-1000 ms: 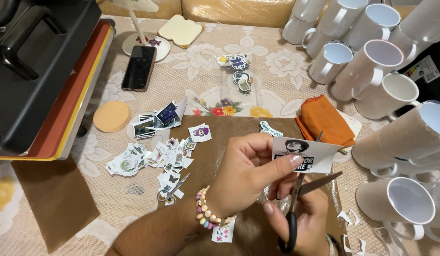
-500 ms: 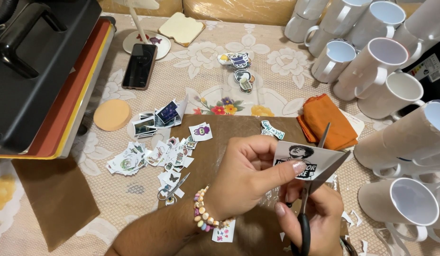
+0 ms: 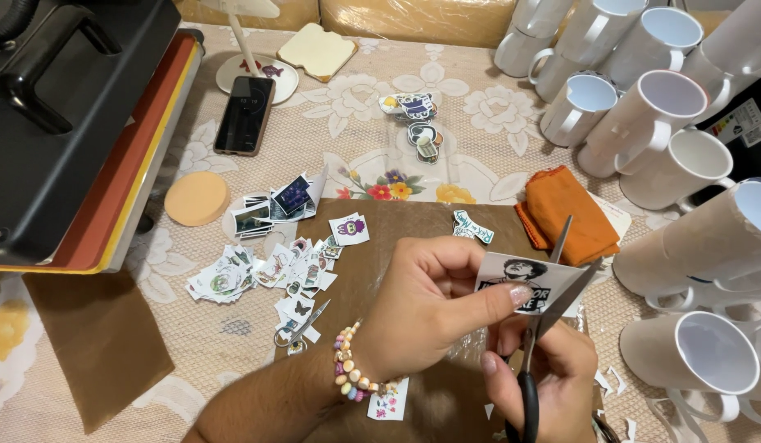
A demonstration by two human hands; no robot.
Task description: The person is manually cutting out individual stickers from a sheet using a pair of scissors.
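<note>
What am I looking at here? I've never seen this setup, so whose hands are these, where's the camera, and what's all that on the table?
The one view comes from a camera on the person's head, looking down at their own two bare hands. The left hand, with a bead bracelet at the wrist, pinches a printed paper piece. The right hand holds scissors, blades open around the paper's edge. On the lace tablecloth lie a brown sheet, a pile of cut-out stickers, small scissors, an orange cloth, a phone and a round sponge. White mugs crowd the right side; a black press machine sits at left.
</note>
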